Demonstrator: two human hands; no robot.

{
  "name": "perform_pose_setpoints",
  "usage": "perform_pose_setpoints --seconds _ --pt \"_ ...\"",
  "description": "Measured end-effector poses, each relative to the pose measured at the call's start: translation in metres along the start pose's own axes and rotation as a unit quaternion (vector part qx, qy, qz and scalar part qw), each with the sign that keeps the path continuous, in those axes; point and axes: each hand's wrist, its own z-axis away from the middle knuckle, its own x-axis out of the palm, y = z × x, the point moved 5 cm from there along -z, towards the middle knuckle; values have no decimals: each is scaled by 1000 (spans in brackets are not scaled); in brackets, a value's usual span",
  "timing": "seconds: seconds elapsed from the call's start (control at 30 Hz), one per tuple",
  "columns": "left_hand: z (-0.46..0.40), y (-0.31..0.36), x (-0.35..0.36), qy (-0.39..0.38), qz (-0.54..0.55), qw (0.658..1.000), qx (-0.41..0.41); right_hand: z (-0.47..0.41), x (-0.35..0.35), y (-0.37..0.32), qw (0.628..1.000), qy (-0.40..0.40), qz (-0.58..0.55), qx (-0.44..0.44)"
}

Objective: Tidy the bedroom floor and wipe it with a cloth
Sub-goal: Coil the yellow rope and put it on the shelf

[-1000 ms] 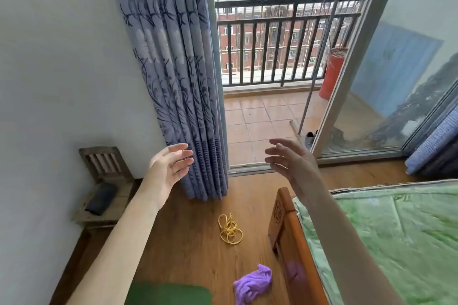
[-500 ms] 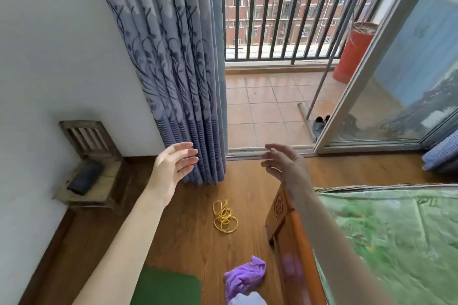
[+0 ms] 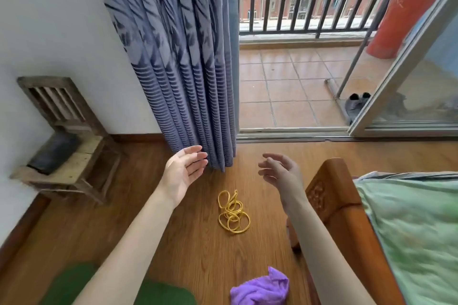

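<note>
A tangled yellow cord lies on the wooden floor between my two arms. A crumpled purple cloth lies on the floor near the bottom edge, beside the bed. My left hand hovers above the floor, palm turned right, fingers straight, empty, close to the curtain hem. My right hand hovers opposite it, fingers loosely bent, holding nothing. Both hands are above and beyond the cord, not touching it.
A blue patterned curtain hangs at the open balcony door. A small wooden chair with a dark object on its seat stands by the left wall. The wooden bed frame with a green cover borders the right. A green shape shows bottom left.
The view has tilted down and moved closer to the floor; the cord and cloth sit higher and larger in frame. Both hands stay empty and have lowered toward the floor.
</note>
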Motion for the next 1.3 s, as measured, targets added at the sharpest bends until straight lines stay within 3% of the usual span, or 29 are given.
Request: perform_pose_setpoints --seconds 0.47,0.67,1.0,1.17,1.3 --pt "-171 -251 -56 -2 -79 994 73 -128 -6 270 997 -6 40 -61" --pt "-202 -338 -79 33 -50 998 35 -153 -4 370 998 -4 62 24" --pt "-219 -449 -95 62 -25 998 -15 -159 -27 459 994 -26 59 91" --pt "-227 -478 -93 52 -142 989 6 -157 -26 489 987 -21 122 105" --pt "-233 -506 -93 61 -288 955 45 -156 -16 509 963 -39 257 72"
